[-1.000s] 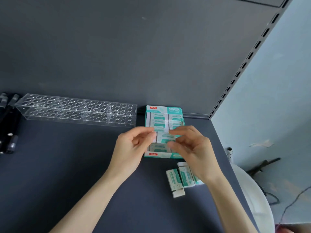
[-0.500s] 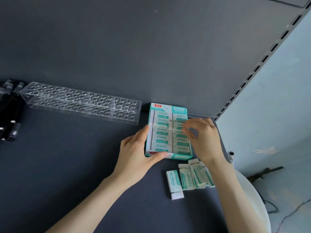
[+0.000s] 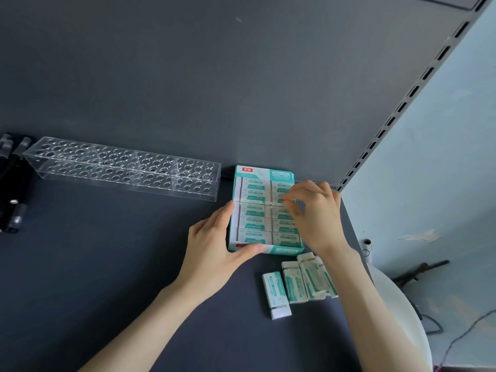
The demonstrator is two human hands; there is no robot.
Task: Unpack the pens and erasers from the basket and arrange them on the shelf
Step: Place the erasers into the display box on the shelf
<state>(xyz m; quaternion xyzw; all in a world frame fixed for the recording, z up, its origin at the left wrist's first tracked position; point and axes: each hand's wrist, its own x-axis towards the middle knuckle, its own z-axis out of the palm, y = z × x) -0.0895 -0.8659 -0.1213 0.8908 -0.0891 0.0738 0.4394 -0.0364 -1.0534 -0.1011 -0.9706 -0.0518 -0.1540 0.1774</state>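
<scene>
1. Head view: black pens (image 3: pixel 10 189) lie far left on the shelf (image 3: pixel 107 264), beside a clear holder (image 3: pixel 126 169).
2. Left hand (image 3: pixel 214 253) grips the eraser box (image 3: pixel 252 210) at its front-left corner.
3. Right hand (image 3: pixel 316 213) pinches a boxed eraser (image 3: pixel 280 204) in the right column with curled fingertips.
4. Loose erasers (image 3: pixel 298 283) lie just in front of the box.

- shelf (image 3: pixel 107 277) and back panel (image 3: pixel 214 89): dark grey, matt, smooth; looks like painted metal
- pen rack (image 3: pixel 126 167): clear plastic, glossy
- eraser box (image 3: pixel 264 171): printed card, slight sheen
- boxed erasers (image 3: pixel 252 210) and loose erasers (image 3: pixel 295 284): printed paper sleeves; one loose end bare, white, matt
- pens (image 3: pixel 16 210): black, with shiny metallic-looking bits
- wall (image 3: pixel 442 157): pale blue paint, matt, flaked patch
</scene>
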